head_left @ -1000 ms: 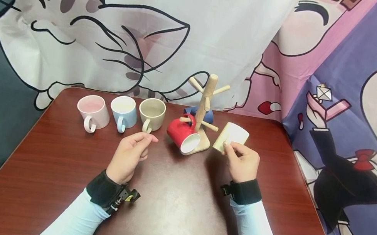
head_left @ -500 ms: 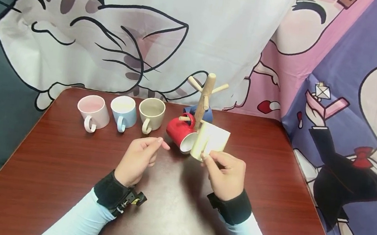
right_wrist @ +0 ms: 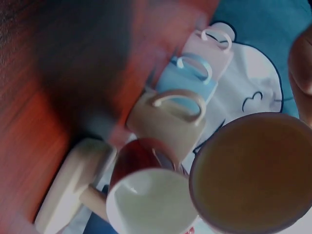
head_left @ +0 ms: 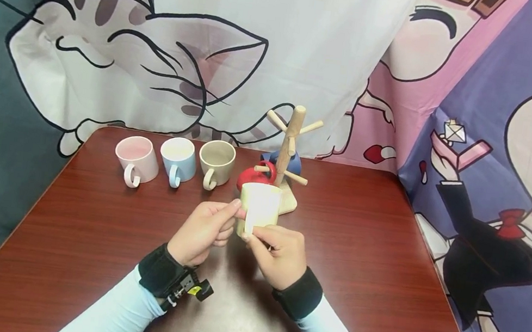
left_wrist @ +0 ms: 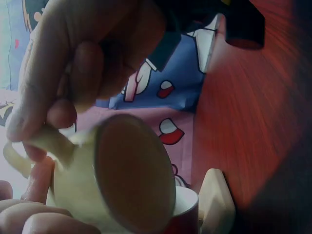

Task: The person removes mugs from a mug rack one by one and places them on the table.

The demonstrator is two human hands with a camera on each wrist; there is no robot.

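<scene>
A pale yellow mug (head_left: 262, 205) is held up over the table in front of the wooden mug rack (head_left: 289, 152). My right hand (head_left: 280, 256) pinches it at its near lower side. At the mug's left side, my left hand (head_left: 200, 231) has thumb and index finger on it. The left wrist view shows those fingertips pinching the mug's handle (left_wrist: 54, 142), with fingers of the right hand (left_wrist: 46, 222) just below. In the right wrist view the mug's round opening (right_wrist: 253, 175) faces the camera. Behind it a red mug (head_left: 254, 176) hangs tilted on a lower peg, partly covered.
A dark blue mug (head_left: 297, 164) sits behind the rack's post. Left of the rack, pink (head_left: 140, 161), light blue (head_left: 181, 164) and khaki (head_left: 219, 164) mugs stand in a row, handles toward me. Several upper pegs stick out bare. A printed cloth (head_left: 339, 43) hangs behind the table.
My right hand has carried the yellow mug leftward and nearer, from right of the rack to in front of the red mug. My left hand has moved right and taken hold of it.
</scene>
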